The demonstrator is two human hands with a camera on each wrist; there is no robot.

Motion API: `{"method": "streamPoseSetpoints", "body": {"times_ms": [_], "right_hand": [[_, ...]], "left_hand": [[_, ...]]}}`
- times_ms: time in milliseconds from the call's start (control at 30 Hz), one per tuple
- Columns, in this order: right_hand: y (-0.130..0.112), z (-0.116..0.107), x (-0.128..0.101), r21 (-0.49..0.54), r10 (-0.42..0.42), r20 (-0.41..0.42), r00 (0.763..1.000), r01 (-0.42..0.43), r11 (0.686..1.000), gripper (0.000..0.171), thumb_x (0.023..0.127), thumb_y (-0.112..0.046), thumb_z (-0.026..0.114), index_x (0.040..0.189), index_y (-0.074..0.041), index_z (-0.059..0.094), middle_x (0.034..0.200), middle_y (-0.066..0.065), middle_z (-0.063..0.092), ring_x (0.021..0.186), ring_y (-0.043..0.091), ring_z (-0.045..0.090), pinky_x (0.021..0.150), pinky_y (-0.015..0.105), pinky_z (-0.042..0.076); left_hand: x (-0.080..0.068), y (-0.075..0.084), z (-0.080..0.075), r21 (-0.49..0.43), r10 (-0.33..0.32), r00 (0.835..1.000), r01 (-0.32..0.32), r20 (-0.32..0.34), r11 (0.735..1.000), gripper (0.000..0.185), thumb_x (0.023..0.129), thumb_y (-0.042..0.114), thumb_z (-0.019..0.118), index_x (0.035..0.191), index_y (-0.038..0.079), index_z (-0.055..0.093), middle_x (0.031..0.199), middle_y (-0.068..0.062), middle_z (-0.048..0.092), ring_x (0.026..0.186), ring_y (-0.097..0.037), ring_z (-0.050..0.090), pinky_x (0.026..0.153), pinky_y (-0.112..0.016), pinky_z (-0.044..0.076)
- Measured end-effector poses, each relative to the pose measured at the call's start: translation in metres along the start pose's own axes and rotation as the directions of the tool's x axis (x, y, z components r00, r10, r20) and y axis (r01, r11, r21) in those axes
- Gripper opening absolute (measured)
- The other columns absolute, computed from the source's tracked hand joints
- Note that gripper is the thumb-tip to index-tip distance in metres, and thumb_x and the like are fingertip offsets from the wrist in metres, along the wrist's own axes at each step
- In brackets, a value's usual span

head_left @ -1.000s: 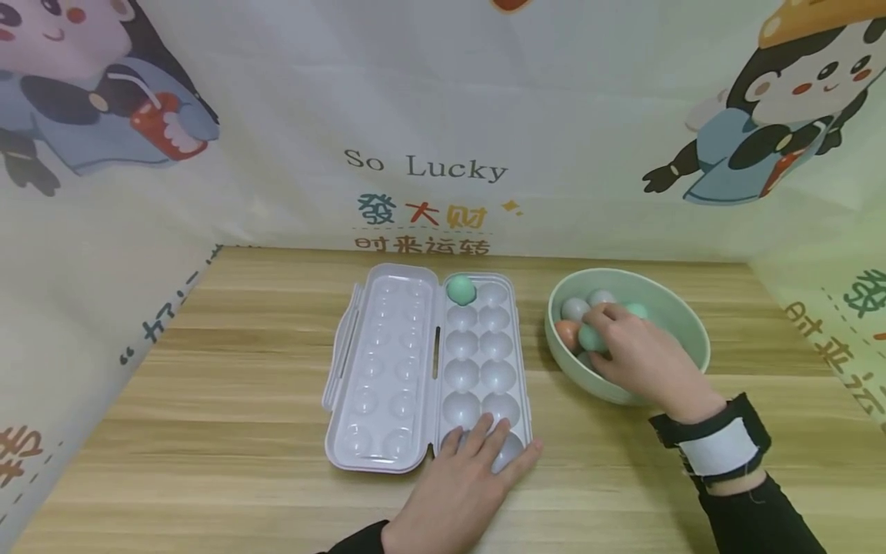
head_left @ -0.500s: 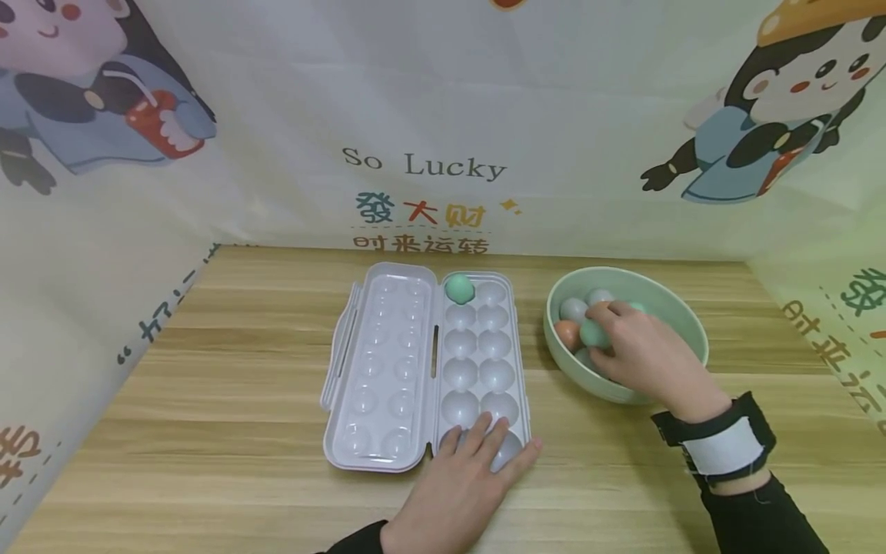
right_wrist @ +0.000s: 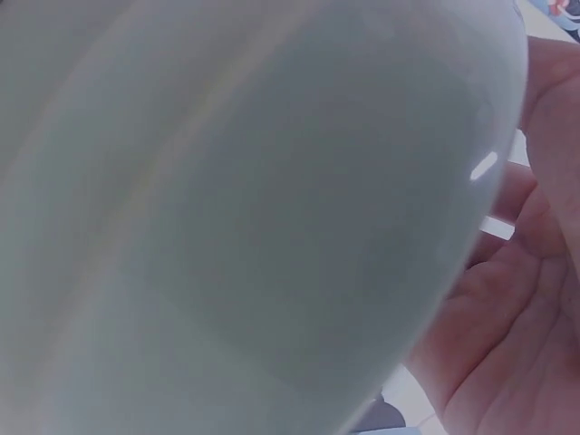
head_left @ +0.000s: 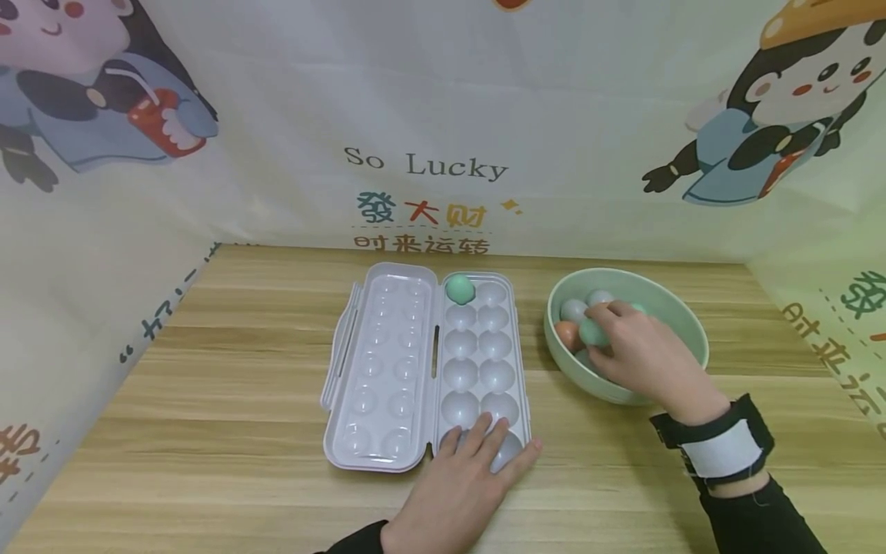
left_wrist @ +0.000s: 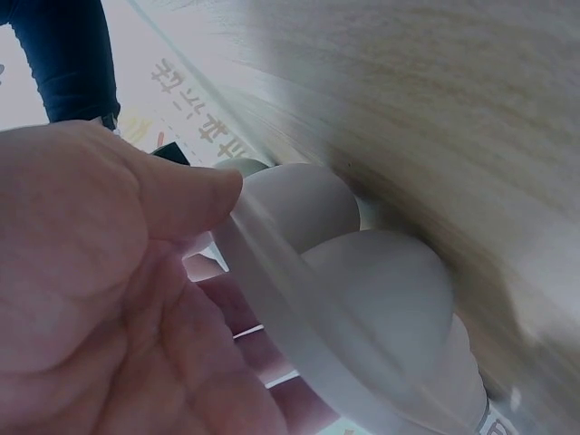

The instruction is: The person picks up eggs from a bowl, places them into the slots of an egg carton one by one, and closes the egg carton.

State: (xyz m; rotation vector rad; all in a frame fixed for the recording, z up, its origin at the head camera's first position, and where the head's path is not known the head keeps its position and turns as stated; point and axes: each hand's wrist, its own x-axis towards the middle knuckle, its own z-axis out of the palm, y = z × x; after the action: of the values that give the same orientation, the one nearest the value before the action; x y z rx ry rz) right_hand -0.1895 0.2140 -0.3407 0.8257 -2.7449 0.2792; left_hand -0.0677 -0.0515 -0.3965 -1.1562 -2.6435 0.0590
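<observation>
Both grips are busy: the right hand (head_left: 640, 354) reaches into the pale green bowl (head_left: 685, 327) and its fingers curl round a green egg (head_left: 593, 333), pinching it just above the other eggs. The left hand (head_left: 460, 481) lies with straight fingers spread flat on the near end of the egg box (head_left: 484, 362), pressing it onto the desk (head_left: 208, 431). In the left wrist view the thumb (left_wrist: 181, 195) lies against the clear rim of the box, with the rounded cups showing beside it.

The box is open, its clear lid (head_left: 384, 369) folded out flat to the left of the tray. One green egg in the box (head_left: 460, 288) sits in the far left cup; every other cup that shows is unfilled, though the fingers of the left hand cover part of the nearest row, so that pair cannot be fully checked.

In the bowl, beside the pinched egg, lie a white egg (head_left: 574, 309), another white one (head_left: 599, 296) behind it, and an orange egg (head_left: 567, 335) against the left wall; a sliver of green shows behind the knuckles. The right wrist view is filled by the bowl's blurred outer wall.

Judging by this, the filling has barely started: one egg is seated, one is in the fingers but not out of the bowl, and several remain to carry across.
</observation>
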Motion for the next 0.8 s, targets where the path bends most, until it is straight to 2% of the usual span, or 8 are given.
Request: {"method": "streamPoseSetpoints", "body": {"times_ms": [500,633,733,800], "right_hand": [[-0.004,-0.002,0.002,0.013,-0.006,-0.026,1.000,0.006,1.000,0.044,0.078,-0.003,0.077,0.117,0.010,0.062,0.098,0.024,0.063,0.063,0.020,0.056,0.055,0.036,0.050],[-0.007,-0.005,0.003,0.003,-0.053,-0.079,0.995,0.053,0.999,0.042,0.077,-0.003,0.077,0.115,0.009,0.063,0.096,0.023,0.063,0.065,0.022,0.058,0.054,0.036,0.049],[-0.012,-0.007,0.005,-0.002,-0.116,-0.146,0.982,0.117,0.993,0.040,0.076,-0.003,0.077,0.113,0.007,0.065,0.093,0.022,0.064,0.065,0.023,0.059,0.051,0.035,0.049],[-0.017,-0.008,0.006,0.001,-0.141,-0.158,0.977,0.143,0.990,0.040,0.076,-0.004,0.077,0.112,0.007,0.065,0.093,0.020,0.063,0.064,0.021,0.059,0.051,0.034,0.049]], "left_hand": [[-0.002,-0.002,-0.001,-0.017,0.004,1.000,-0.004,-0.005,1.000,0.053,0.094,0.021,0.062,0.145,0.024,0.050,0.137,-0.013,0.054,0.128,-0.032,0.048,0.088,-0.045,0.048],[-0.001,-0.002,-0.002,0.003,0.008,1.000,-0.008,-0.027,1.000,0.052,0.094,0.019,0.062,0.144,0.023,0.051,0.136,-0.013,0.055,0.127,-0.032,0.048,0.087,-0.045,0.049],[-0.001,-0.001,-0.001,0.012,0.009,0.999,-0.009,-0.037,1.000,0.052,0.093,0.018,0.063,0.144,0.023,0.052,0.135,-0.013,0.055,0.126,-0.032,0.049,0.086,-0.044,0.049],[-0.001,0.000,0.000,0.001,0.008,1.000,-0.007,-0.029,1.000,0.052,0.093,0.019,0.063,0.144,0.024,0.052,0.135,-0.013,0.055,0.126,-0.032,0.050,0.086,-0.044,0.050]]}}
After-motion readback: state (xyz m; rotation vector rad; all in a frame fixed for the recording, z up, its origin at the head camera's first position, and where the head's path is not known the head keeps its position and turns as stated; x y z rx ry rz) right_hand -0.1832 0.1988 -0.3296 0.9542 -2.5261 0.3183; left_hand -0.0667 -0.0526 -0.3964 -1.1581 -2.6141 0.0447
